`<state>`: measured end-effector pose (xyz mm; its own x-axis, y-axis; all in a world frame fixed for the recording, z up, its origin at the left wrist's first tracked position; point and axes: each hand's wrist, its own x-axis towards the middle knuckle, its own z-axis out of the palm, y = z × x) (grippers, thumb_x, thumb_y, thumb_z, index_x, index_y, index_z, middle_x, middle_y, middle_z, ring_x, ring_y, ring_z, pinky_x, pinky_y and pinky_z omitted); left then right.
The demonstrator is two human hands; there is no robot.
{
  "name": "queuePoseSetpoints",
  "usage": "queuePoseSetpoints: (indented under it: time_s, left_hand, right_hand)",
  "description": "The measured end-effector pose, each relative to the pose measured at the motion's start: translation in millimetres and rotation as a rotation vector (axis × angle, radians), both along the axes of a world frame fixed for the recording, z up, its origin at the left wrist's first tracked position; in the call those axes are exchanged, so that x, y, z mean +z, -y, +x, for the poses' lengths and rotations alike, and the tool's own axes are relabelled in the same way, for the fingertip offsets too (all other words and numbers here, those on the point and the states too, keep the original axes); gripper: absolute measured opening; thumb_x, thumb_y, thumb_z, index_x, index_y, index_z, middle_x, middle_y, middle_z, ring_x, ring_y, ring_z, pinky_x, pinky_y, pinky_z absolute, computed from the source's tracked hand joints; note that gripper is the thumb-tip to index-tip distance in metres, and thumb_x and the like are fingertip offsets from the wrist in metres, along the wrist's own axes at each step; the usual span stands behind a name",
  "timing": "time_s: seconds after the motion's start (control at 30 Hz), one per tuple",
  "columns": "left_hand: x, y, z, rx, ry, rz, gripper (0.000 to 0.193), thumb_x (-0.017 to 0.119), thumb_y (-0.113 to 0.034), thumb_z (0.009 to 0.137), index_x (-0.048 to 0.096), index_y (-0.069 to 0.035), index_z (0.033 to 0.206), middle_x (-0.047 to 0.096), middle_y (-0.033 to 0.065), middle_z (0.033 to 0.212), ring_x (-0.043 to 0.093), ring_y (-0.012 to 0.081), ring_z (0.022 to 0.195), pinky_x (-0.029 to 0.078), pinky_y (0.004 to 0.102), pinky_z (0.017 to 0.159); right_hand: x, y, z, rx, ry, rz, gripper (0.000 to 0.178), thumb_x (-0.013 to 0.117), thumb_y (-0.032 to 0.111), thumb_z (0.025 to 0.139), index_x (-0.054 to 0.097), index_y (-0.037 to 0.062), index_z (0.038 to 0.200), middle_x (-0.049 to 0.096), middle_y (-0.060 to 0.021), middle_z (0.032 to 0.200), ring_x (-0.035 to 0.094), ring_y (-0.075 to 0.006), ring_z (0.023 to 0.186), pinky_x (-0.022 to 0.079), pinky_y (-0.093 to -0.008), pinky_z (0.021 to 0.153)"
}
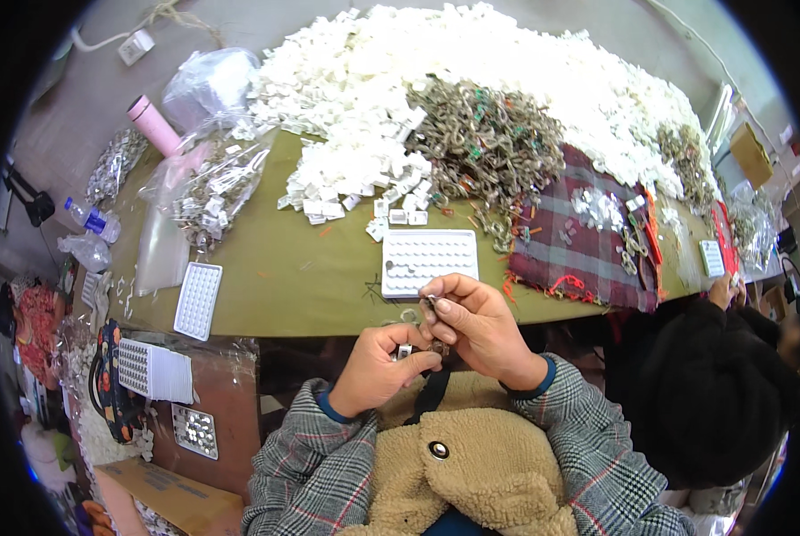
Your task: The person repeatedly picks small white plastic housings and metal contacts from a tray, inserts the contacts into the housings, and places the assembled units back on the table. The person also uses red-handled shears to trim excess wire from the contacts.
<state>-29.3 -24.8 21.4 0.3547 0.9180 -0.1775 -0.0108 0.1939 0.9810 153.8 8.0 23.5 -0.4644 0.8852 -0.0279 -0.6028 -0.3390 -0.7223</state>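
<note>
Both my hands are close together in front of the table's near edge. My left hand (375, 368) is closed, its thumb and fingers around a small white plastic piece (404, 352). With thumb and fingertips, my right hand (480, 326) pinches a small dark metal piece (430, 304); its exact kind is too small to make out. Just beyond the hands lies a white tray (429, 246) with rows of round cells and a few small dark bits at its left. A large heap of white plastic pieces (355, 174) and a pile of dark metal parts (485, 134) rise behind it.
Plaid cloth (570, 241) with loose small parts covers the table (266, 259) at right. A second white tray (198, 301), a bag of metal parts (217, 192) and a pink bottle (154, 125) are left. Stacked trays (154, 371) stand lower left. Another person (708, 393) sits at right.
</note>
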Motion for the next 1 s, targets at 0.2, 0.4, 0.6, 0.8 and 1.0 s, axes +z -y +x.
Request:
queuePoseSetpoints:
  time_s: [0.2, 0.4, 0.6, 0.8, 1.0]
  left_hand:
    - [11.9, -1.1, 2.5, 0.080, -0.278, 0.333, 0.016, 0.079, -0.008, 0.081, 0.071, 0.000, 0.092, 0.068, 0.0030, 0.075, 0.057, 0.0062, 0.063, 0.047, 0.0261, 0.056]
    - [10.6, -7.3, -3.2, 0.166, 0.073, 0.404, 0.015, 0.072, -0.005, 0.089, 0.068, 0.002, 0.101, 0.063, 0.0052, 0.086, 0.051, 0.0053, 0.058, 0.041, 0.0185, 0.050]
    - [7.7, -7.7, -5.0, 0.222, 0.219, 0.193, 0.010, 0.072, -0.007, 0.091, 0.065, 0.000, 0.088, 0.062, 0.0020, 0.080, 0.052, 0.0035, 0.060, 0.040, 0.0181, 0.052]
    - [7.6, -14.6, -0.6, 0.291, 0.060, 0.272, 0.010, 0.067, 0.000, 0.092, 0.060, 0.001, 0.085, 0.063, 0.0053, 0.080, 0.053, 0.0062, 0.058, 0.042, 0.0206, 0.050]
    - [22.1, -36.4, 2.3, 0.207, -0.139, 0.406, 0.009, 0.068, 0.001, 0.091, 0.064, 0.001, 0.083, 0.063, 0.0022, 0.077, 0.054, 0.0059, 0.060, 0.043, 0.0205, 0.054]
  right_hand:
    - [0.1, -4.9, 8.4, -0.032, 0.055, 0.011, 0.028, 0.056, 0.005, 0.100, 0.053, -0.0020, 0.127, 0.058, -0.0052, 0.089, 0.048, -0.0081, 0.068, 0.046, -0.0226, 0.067]
    - [11.9, 3.6, 12.2, 0.218, 0.327, 0.185, 0.042, 0.054, 0.007, 0.101, 0.040, -0.0005, 0.140, 0.061, -0.0030, 0.093, 0.056, -0.0069, 0.076, 0.045, -0.0205, 0.063]
    - [10.6, 8.9, 3.7, -0.059, 0.737, 0.466, 0.023, 0.064, 0.001, 0.093, 0.056, 0.0006, 0.115, 0.061, -0.0068, 0.083, 0.057, -0.0126, 0.069, 0.047, -0.0263, 0.062]
    - [6.8, -3.2, 0.3, -0.249, 0.852, 0.843, 0.017, 0.068, -0.004, 0.085, 0.062, -0.0002, 0.100, 0.060, -0.0127, 0.086, 0.061, -0.0267, 0.075, 0.049, -0.0321, 0.066]
    - [2.4, -13.7, 8.8, -0.208, 0.862, 0.668, 0.014, 0.066, -0.003, 0.088, 0.060, -0.0002, 0.100, 0.059, -0.0094, 0.088, 0.059, -0.0195, 0.074, 0.049, -0.0289, 0.067]
